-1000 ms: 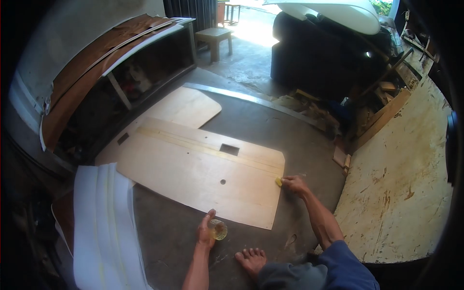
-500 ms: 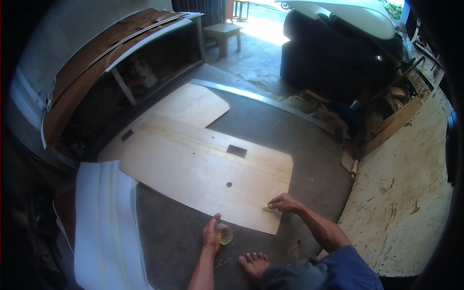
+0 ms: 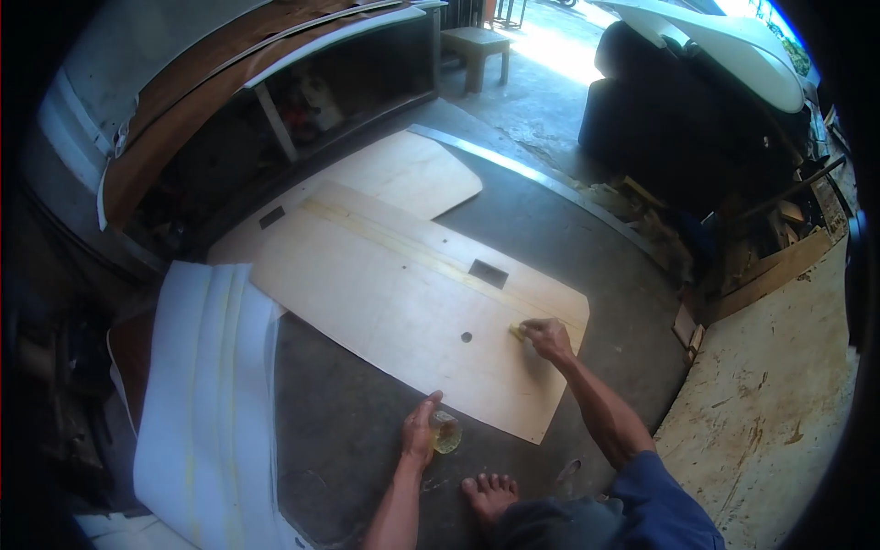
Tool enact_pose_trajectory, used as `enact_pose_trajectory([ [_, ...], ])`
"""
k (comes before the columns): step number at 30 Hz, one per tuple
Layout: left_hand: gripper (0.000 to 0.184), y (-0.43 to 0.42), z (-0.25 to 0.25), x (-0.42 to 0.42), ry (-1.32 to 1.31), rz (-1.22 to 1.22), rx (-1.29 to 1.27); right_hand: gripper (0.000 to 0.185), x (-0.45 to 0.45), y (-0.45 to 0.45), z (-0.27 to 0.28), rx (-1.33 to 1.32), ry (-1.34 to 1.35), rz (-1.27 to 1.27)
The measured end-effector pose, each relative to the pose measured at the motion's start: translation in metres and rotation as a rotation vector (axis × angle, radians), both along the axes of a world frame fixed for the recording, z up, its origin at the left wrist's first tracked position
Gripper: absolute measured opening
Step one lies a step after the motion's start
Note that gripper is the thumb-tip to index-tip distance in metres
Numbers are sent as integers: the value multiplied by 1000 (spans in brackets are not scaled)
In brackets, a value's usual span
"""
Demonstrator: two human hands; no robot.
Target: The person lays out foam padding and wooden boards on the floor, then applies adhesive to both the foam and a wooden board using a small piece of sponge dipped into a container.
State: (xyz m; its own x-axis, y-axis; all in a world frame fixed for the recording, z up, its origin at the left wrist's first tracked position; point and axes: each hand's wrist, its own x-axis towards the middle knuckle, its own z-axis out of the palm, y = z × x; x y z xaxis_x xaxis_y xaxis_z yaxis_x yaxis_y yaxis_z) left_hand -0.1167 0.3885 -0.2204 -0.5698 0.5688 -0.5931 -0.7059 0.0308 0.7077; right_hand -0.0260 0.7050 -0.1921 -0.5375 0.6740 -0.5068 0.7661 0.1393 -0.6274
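Note:
On the floor lies a pale plywood panel (image 3: 394, 312) with a rectangular cutout, a round hole and a yellowish band along it. My right hand (image 3: 548, 339) pinches a small yellow sponge-like piece (image 3: 517, 332) against the panel, right of the round hole. By the panel's near edge, my left hand (image 3: 421, 431) is closed around a clear cup (image 3: 446, 434) with something yellowish in it. Its fingers are partly hidden behind the cup. A second plywood panel (image 3: 403, 174) lies partly under the first.
White sheets (image 3: 197, 403) with yellow streaks are stacked at the left. A worn board (image 3: 761, 394) lies at the right, near wood scraps (image 3: 788, 247). At the back are a wooden stool (image 3: 475, 50), a metal strip (image 3: 513, 170) and a large dark object (image 3: 674, 128). My bare foot is near the cup.
My right hand has moved up the panel, away from its near right corner, with the yellow piece. The left hand still holds the cup near the edge. The camera view has shifted.

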Motion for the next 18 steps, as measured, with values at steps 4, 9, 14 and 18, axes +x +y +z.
enact_pose_trajectory([
  [4, 47, 2, -6, -3, -34, 27, -23, 32, -1, -64, -25, 129, 11, 577],
  [9, 48, -6, -22, 5, -90, 31, 40, 33, -51, -19, -15, 138, 86, 48],
  [14, 49, -2, -17, -1, -149, 40, 29, 29, -55, -72, -15, 280, 38, 632],
  [18, 48, -3, -18, 1, -115, 59, 74, 24, -103, -37, 4, 305, 87, 34],
])
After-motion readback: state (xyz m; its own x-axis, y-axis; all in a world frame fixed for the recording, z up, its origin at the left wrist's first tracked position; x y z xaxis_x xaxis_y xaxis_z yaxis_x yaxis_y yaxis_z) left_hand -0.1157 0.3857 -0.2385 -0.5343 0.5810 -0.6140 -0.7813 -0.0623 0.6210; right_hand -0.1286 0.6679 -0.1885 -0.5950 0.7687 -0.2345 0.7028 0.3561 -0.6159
